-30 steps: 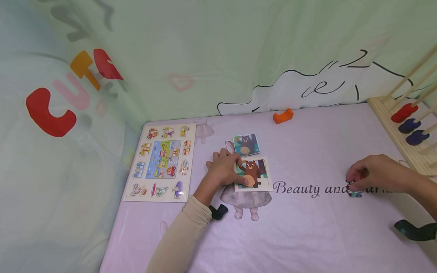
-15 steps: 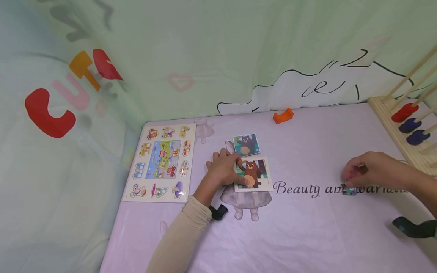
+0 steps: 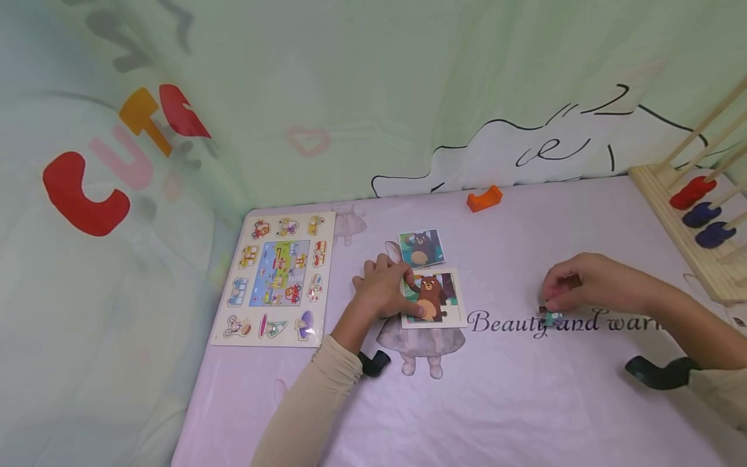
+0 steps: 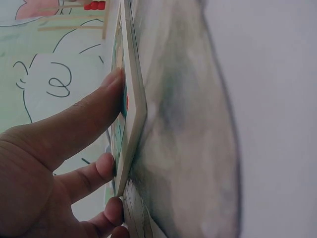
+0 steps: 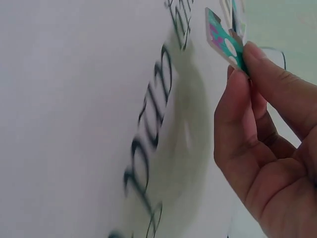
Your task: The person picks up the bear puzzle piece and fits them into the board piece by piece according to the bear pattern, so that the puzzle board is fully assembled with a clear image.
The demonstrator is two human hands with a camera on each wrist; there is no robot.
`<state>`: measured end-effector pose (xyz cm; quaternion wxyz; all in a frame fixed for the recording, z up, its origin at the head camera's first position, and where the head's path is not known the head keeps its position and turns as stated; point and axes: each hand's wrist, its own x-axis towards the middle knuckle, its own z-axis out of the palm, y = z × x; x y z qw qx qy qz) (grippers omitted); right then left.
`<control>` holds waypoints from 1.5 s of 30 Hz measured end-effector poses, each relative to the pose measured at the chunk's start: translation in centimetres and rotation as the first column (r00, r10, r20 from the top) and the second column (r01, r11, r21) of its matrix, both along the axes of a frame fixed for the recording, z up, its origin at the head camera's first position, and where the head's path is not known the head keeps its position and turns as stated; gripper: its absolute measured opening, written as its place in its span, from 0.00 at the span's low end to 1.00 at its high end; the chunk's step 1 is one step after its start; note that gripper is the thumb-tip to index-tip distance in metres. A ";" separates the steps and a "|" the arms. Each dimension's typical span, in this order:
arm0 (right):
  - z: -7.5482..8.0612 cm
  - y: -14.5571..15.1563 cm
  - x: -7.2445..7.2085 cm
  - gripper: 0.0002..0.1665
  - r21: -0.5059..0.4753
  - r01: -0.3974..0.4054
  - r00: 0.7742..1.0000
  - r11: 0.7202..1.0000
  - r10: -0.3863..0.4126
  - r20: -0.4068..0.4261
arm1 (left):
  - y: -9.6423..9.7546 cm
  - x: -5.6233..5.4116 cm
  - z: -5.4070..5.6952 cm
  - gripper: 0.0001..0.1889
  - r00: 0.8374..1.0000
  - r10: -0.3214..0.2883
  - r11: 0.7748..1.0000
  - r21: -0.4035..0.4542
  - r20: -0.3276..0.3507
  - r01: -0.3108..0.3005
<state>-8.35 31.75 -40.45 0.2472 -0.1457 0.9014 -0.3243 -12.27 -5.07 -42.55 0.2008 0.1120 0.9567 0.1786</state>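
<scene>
The right hand (image 3: 589, 285) has travelled leftward across the bench (image 3: 502, 395) over the last second, from near the wooden rack toward the printed lettering (image 3: 560, 322), and it carries a small teal puzzle piece (image 3: 551, 318) pinched between thumb and fingertips; the right wrist view shows the piece (image 5: 223, 42) raised clear of the cloth. The left hand (image 3: 382, 288) has not shifted: its straight fingers (image 4: 84, 116) press flat on the bear puzzle board (image 3: 433, 298), holding it down. The gap between piece and board has narrowed, though they remain well apart. Judged from this, the piece is being brought to the board. Farther back lie a bear picture card (image 3: 420, 248), a vehicle peg board (image 3: 277, 275) and an orange block (image 3: 484, 198).
</scene>
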 end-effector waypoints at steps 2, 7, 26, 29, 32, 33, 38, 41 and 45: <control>-0.1 -0.7 -0.3 0.08 -0.033 -0.012 1.000 0.999 0.013 0.019 | 0.0 0.0 0.0 0.26 1.000 0.001 1.000 -0.001 0.002 -0.001; -0.1 -2.6 -1.1 0.08 -0.144 -0.013 0.994 0.989 0.028 0.102 | 0.0 0.0 0.0 0.26 1.000 0.003 1.000 -0.004 0.006 -0.003; -0.6 -9.2 -2.9 0.04 -0.187 -0.064 0.996 0.980 0.073 0.043 | 0.1 0.1 0.3 0.26 1.000 0.003 1.000 -0.005 0.010 -0.003; -0.9 -10.0 -3.0 0.05 -0.203 -0.057 0.997 0.978 0.065 0.036 | 0.1 0.1 0.3 0.26 1.000 0.005 1.000 -0.008 0.012 -0.005; -1.2 -10.7 -3.1 0.05 -0.211 -0.051 0.998 0.976 0.056 0.016 | 0.1 0.0 0.2 0.26 1.000 0.005 1.000 -0.008 0.013 -0.005; -1.4 -10.9 -3.1 0.05 -0.210 -0.051 0.999 0.976 0.053 0.004 | 0.1 0.0 0.2 0.26 1.000 0.006 1.000 -0.008 0.014 -0.005; -1.7 -11.8 -3.0 0.05 -0.190 -0.036 0.999 0.981 0.028 -0.044 | 0.1 0.0 0.1 0.26 1.000 0.008 1.000 -0.008 0.011 -0.008; -1.9 -12.2 -2.9 0.05 -0.191 -0.026 0.998 0.981 0.016 -0.055 | 0.2 0.0 0.1 0.26 1.000 0.010 1.000 -0.008 0.011 -0.010; -2.2 -12.6 -2.8 0.05 -0.197 -0.023 0.998 0.980 0.011 -0.062 | 0.2 0.0 0.1 0.26 1.000 0.012 1.000 -0.010 0.012 -0.012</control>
